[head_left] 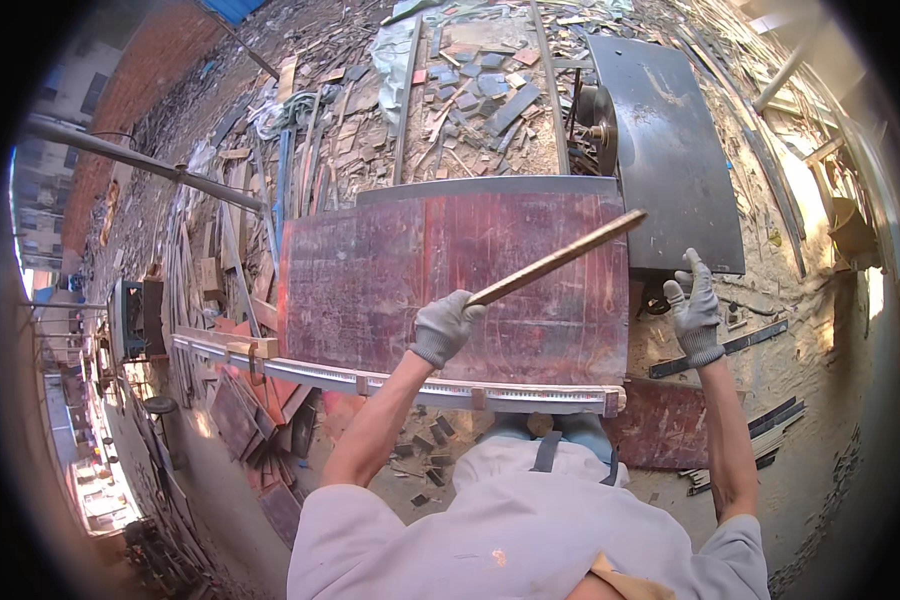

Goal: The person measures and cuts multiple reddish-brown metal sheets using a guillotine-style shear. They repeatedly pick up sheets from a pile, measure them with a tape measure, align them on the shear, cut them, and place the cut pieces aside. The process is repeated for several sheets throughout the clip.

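My left hand (445, 328), in a grey glove, is closed around the near end of a narrow wooden strip (560, 258). The strip slants up and away to the right, above a large red-brown, scuffed board (370, 265) in front of me. Off the board's right side, my right hand (698, 312), gloved too, holds nothing; its fingers point up, with the thumb apart. Along the board's near edge runs a long pale rail (420, 388) with a measuring scale on it, between the board and my body.
Beyond the right hand stands a dark metal cover (665, 140) beside a round pulley wheel (597, 130). Scattered wood offcuts (490, 85) litter the ground past the board. A metal pole (140, 160) crosses at the left. Stacked panel pieces (245, 415) lie lower left, and another red-brown board (660, 425) lower right.
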Demonstrator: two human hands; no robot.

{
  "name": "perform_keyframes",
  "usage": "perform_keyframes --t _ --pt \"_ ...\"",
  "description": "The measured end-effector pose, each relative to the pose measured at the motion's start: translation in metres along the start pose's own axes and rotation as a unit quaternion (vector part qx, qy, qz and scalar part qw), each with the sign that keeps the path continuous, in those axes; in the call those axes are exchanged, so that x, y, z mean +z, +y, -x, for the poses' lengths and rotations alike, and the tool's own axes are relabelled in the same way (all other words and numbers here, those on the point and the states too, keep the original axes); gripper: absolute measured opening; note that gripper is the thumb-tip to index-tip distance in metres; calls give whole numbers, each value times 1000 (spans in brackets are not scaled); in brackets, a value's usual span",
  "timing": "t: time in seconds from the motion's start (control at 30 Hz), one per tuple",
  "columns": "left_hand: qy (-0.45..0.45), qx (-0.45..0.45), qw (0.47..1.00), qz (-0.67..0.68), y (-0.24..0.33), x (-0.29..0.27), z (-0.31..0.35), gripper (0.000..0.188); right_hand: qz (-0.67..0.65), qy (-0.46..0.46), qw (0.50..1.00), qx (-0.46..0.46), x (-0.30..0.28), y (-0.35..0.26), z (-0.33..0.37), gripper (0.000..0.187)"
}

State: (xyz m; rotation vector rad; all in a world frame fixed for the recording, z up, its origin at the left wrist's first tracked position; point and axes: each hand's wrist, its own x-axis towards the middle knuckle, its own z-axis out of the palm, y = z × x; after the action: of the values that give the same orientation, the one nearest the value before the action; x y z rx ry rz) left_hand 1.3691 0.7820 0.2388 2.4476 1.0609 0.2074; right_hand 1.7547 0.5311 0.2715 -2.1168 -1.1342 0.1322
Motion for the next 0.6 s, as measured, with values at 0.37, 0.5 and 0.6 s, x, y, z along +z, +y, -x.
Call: perform_keyframes --t 0.37,0.5,0.6 --pt "337 -191 904 -178 -298 -186 -93 85 138 -111 964 196 105 22 166 52" --pt "350 -230 908 -18 -286 -133 -9 78 140 -141 948 247 130 52 173 61" --pt "266 -242 929 86 -251 -32 52 61 85 -168 913 363 146 71 170 63"
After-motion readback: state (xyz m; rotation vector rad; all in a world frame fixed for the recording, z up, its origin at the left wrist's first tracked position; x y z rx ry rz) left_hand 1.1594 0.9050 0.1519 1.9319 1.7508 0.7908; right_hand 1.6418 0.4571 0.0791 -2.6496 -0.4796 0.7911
